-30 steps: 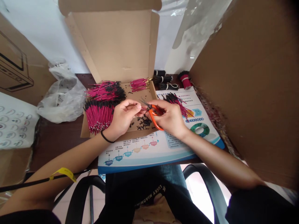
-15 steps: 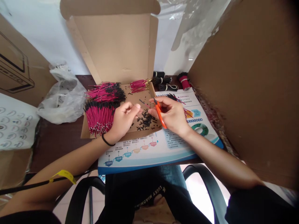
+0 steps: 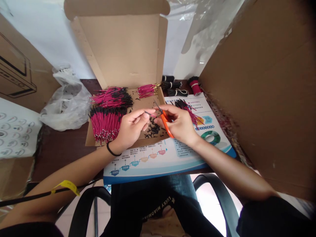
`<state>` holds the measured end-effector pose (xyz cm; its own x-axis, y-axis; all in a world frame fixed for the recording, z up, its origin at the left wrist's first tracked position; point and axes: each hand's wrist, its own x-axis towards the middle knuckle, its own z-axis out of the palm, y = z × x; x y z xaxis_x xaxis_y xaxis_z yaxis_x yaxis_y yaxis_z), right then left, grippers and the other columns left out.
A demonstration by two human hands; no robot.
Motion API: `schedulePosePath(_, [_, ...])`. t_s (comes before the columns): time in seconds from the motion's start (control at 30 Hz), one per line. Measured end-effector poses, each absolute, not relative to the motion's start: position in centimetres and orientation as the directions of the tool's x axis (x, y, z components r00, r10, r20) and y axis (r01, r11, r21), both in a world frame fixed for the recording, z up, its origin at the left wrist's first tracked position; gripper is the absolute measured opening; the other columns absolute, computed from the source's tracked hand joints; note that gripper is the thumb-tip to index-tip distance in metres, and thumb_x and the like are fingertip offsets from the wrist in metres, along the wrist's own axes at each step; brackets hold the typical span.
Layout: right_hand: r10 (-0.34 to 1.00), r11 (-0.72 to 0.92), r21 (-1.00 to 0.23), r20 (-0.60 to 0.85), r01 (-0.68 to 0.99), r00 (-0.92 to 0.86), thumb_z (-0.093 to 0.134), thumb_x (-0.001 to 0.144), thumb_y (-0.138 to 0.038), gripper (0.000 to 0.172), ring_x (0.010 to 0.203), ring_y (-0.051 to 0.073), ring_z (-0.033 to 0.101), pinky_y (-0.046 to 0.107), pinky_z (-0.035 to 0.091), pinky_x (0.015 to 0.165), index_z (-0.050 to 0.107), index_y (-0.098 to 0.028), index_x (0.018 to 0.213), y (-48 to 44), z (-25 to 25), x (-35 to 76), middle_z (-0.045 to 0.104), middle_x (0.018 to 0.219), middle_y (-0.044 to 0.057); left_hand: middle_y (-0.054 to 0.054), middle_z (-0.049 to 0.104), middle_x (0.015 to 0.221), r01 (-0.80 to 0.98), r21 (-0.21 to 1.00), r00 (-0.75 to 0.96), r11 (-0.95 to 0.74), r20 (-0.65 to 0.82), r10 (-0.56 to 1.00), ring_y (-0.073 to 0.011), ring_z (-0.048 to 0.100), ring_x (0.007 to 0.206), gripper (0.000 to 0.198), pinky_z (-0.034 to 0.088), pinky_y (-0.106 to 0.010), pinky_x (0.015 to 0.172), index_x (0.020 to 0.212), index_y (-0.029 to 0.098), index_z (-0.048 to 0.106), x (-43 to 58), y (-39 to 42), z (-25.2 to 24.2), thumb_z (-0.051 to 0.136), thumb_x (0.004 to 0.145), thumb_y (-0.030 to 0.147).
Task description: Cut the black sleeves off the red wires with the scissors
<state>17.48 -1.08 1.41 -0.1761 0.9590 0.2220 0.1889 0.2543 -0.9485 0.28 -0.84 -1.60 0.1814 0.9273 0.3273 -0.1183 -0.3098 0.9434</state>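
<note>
My left hand pinches a short pink wire between thumb and fingers over the open cardboard box. My right hand grips orange-handled snips, their dark blades pointing up-left beside the wire's end. Below both hands lies a small heap of black cut-off bits on the box floor. Stacks of pink wires with black ends fill the box's left side, just left of my left hand.
A loose bunch of pink and black wires lies on a printed blue poster at right. Tied bundles sit at the back. A plastic bag is at left; a big cardboard sheet stands at right.
The hands had drawn apart half a second ago; now they have come back together, the wire's end meeting the snips' blades. The snips have tilted upward.
</note>
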Motion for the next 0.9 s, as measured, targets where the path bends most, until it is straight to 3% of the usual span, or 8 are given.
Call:
schedulePosePath(0.2, [0.920,0.385,-0.873,0.338,0.298,-0.200,0.069,0.075,-0.032,0.030,0.075,0.013,0.062,0.027,0.049,0.067,0.069,-0.019,0.102,-1.4,1.6,17.5,0.072,0.089,0.002,-0.004,0.068,0.080,-0.177,0.932,0.158,-0.316,0.343,0.926,-0.0067,0.055,0.054,0.019,0.046,-0.020,0.045,0.096,0.023,0.070,0.5,-1.4,-1.0,0.060,0.087,0.037])
schedulePosePath(0.4, [0.796,0.560,-0.547,0.564,0.622,-0.221,0.063,0.079,-0.022,0.026,0.077,0.016,0.059,0.029,0.047,0.068,0.070,-0.020,0.105,-1.1,2.1,18.5,0.070,0.080,0.003,-0.002,0.071,0.079,0.088,0.904,-0.006,-0.418,0.420,0.907,-0.0045,0.051,0.046,0.019,0.040,-0.019,0.041,0.097,0.023,0.071,-0.1,-0.8,-0.7,0.065,0.084,0.034])
schedulePosePath(0.53, [0.806,0.541,-0.499,0.536,0.677,-0.250,0.064,0.081,-0.031,0.025,0.073,0.017,0.057,0.029,0.044,0.064,0.071,-0.019,0.102,-1.0,2.3,18.6,0.066,0.072,0.003,-0.002,0.070,0.079,0.222,0.881,-0.009,-0.418,0.430,0.903,-0.0047,0.049,0.047,0.016,0.036,-0.021,0.042,0.094,0.023,0.073,-0.2,-0.6,-0.7,0.066,0.083,0.033])
schedulePosePath(0.7, [0.863,0.473,-0.513,0.433,0.716,-0.259,0.061,0.082,-0.044,0.033,0.064,0.014,0.055,0.028,0.042,0.061,0.071,-0.016,0.097,-1.3,2.2,18.3,0.063,0.070,0.004,-0.002,0.071,0.084,0.264,0.851,0.028,-0.454,0.464,0.885,-0.0069,0.055,0.054,0.014,0.038,-0.023,0.046,0.090,0.023,0.073,-0.1,-0.7,-0.5,0.065,0.084,0.032])
schedulePosePath(0.9, [0.863,0.482,-0.480,0.403,0.733,-0.304,0.056,0.084,-0.044,0.031,0.062,0.013,0.053,0.027,0.040,0.059,0.070,-0.017,0.092,-1.7,2.1,18.2,0.062,0.070,0.004,-0.001,0.070,0.079,0.301,0.787,0.044,-0.539,0.553,0.832,-0.0096,0.060,0.066,0.008,0.043,-0.022,0.053,0.083,0.021,0.071,-0.1,-0.6,-0.6,0.068,0.081,0.028])
